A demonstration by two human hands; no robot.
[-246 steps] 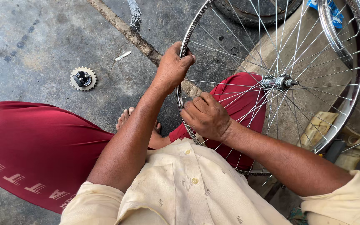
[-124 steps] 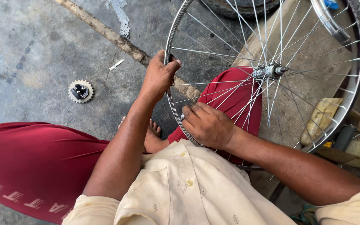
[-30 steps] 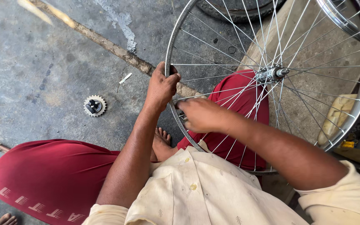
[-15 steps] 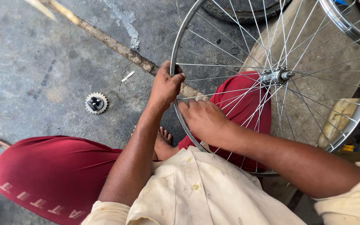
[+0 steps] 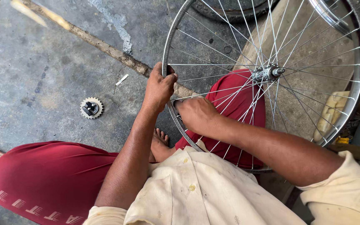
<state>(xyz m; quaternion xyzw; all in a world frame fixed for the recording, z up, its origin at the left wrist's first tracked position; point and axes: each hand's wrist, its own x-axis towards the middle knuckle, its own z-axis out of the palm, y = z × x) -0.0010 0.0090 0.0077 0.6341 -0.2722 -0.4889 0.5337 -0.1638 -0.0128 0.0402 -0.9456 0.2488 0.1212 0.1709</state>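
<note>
A bare spoked bicycle wheel with a shiny metal rim (image 5: pixel 166 54) stands upright in front of me, its hub (image 5: pixel 267 73) near the middle. My left hand (image 5: pixel 159 86) grips the rim on its left side. My right hand (image 5: pixel 194 114) is closed at the inner side of the rim just below, fingers pinched around something small at the spoke ends; what it holds is hidden. The wheel's lower part rests against my red-trousered leg (image 5: pixel 238 108).
A toothed freewheel sprocket (image 5: pixel 91 108) lies on the concrete floor to the left. A small pale scrap (image 5: pixel 121 79) lies near a floor crack. Another rim (image 5: pixel 334 18) and a tyre (image 5: pixel 230 6) stand behind; cloth and clutter (image 5: pixel 334 114) sit at right.
My view has shifted slightly over the last second; both hands stay on the rim's left side, the right hand working a little along the spoke ends.
</note>
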